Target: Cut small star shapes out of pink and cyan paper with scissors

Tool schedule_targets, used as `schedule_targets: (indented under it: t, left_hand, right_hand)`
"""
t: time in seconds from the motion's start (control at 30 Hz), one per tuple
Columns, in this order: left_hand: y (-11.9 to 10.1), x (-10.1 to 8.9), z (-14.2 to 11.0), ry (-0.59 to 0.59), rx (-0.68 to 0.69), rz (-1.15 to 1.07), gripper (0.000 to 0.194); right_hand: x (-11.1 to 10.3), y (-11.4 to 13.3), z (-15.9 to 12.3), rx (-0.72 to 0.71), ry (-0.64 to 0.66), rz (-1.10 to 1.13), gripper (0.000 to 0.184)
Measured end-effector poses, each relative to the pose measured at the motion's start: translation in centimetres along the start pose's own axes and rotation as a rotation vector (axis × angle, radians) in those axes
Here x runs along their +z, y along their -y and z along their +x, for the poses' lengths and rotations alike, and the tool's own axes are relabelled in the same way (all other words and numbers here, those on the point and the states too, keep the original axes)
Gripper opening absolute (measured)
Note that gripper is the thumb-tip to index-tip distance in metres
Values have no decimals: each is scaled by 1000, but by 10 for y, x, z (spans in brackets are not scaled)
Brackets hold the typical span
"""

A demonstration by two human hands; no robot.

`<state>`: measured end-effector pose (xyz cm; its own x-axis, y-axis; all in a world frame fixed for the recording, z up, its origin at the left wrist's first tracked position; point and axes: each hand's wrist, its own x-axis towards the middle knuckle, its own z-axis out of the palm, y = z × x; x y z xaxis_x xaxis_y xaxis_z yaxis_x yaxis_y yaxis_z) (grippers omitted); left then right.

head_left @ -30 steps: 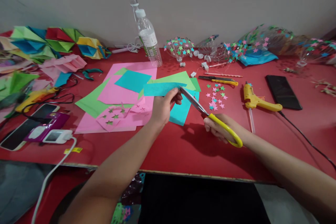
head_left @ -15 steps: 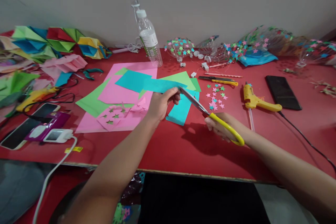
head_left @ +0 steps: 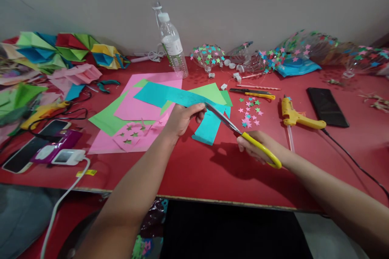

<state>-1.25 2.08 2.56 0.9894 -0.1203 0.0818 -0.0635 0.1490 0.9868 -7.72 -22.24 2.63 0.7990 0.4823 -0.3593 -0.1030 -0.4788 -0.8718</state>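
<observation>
Pinched in my left hand (head_left: 185, 118) is a strip of blue paper (head_left: 191, 98), held a little above the other sheets. My right hand (head_left: 257, 147) grips yellow-handled scissors (head_left: 223, 117), whose blade tips meet the strip right beside my left fingertips. The blades look nearly closed; the exact cut is too small to make out. Below them lies another blue paper piece (head_left: 209, 129). Pink paper (head_left: 146, 107) and light green paper (head_left: 105, 119) spread out to the left. Small cut-out stars (head_left: 249, 113) lie scattered right of the strip.
A glue gun (head_left: 299, 119) and a black phone (head_left: 328, 106) lie at the right. Behind stand a plastic bottle (head_left: 173, 46) and several star-covered clear ornaments (head_left: 208, 54). A utility knife (head_left: 255, 92) rests near the stars. Folded paper shapes (head_left: 60, 50) and a power strip (head_left: 56, 147) occupy the left.
My left hand has shifted slightly left and down, and the blue strip has tilted, its right end lower. The scissors stay at the strip with little movement.
</observation>
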Motion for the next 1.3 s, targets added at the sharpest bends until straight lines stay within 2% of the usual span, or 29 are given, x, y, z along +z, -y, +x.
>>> schedule_targets:
  t: [0.1,0.23,0.63,0.87,1.07,1.3]
  left_hand:
    - [1,-2,-1,18,-32,49,21]
    - [1,-4,-1,34,-2,86,21]
    - [4,-1,-1,46,-29,60,22]
    - [4,0,-3,18,-53,67,21]
    - [4,0,-2,10,-72,77,23]
    - [6,-1,-1,12,11,1,19]
  right_hand:
    - [0,3,-1,23,0,-17,52]
    - [0,3,-1,38,-4,-18,55]
    - [1,8,0,53,-3,-37,56]
    - [0,-2,1,9,-7,-16,50]
    - [3,-2,2,48,-10,6,50]
    - [0,1,4,-4,-26,2,51]
